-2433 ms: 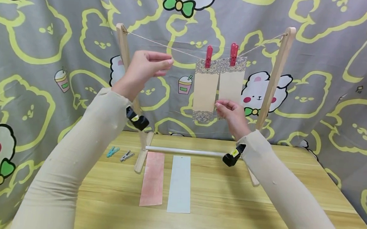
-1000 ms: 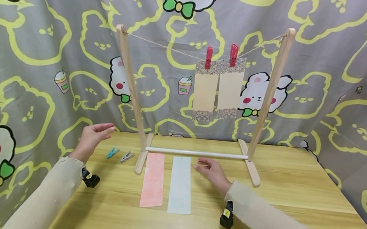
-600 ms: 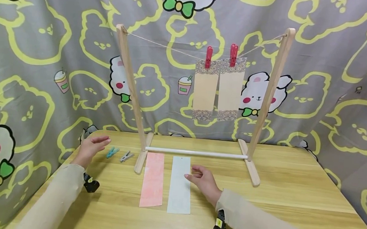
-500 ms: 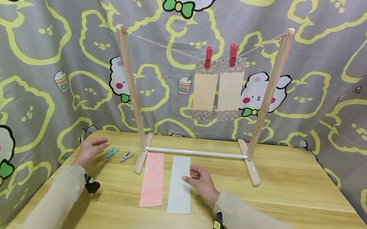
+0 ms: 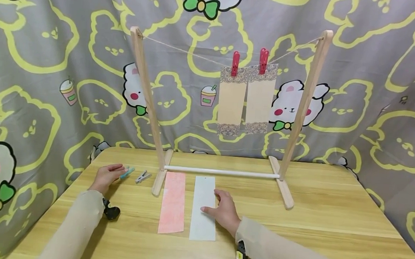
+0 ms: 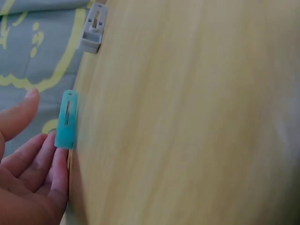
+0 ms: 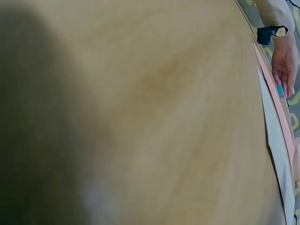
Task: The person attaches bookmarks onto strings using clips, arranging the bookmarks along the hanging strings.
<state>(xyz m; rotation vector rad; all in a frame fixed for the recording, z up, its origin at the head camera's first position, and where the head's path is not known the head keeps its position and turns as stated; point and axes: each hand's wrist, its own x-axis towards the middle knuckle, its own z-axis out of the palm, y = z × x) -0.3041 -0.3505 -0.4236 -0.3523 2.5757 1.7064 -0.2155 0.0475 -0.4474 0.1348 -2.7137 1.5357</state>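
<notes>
My left hand (image 5: 105,177) is at the teal clothespin (image 5: 127,173) on the table's left side. In the left wrist view its fingers lie beside the clothespin (image 6: 67,122), the thumb raised apart from it. A grey clothespin (image 5: 142,176) lies just right of it. My right hand (image 5: 226,210) spans the pale blue paper strip (image 5: 200,225), thumb over its face and fingers by its right edge; firm contact cannot be made out. Left of that strip lies a pink paper strip (image 5: 172,205). The right wrist view shows the left hand (image 7: 285,61) but not clearly the right.
A wooden stand (image 5: 304,106) with a white crossbar (image 5: 222,172) stands at the back. From its string (image 5: 187,52) hang two lace-patterned cream strips (image 5: 231,103), held by red clothespins (image 5: 235,63). A patterned curtain (image 5: 99,74) backs the table (image 5: 331,218).
Both hands have come down from the hanging strips to the table. The left hand has moved right to the teal clothespin, while the right has slid left over the pale blue strip.
</notes>
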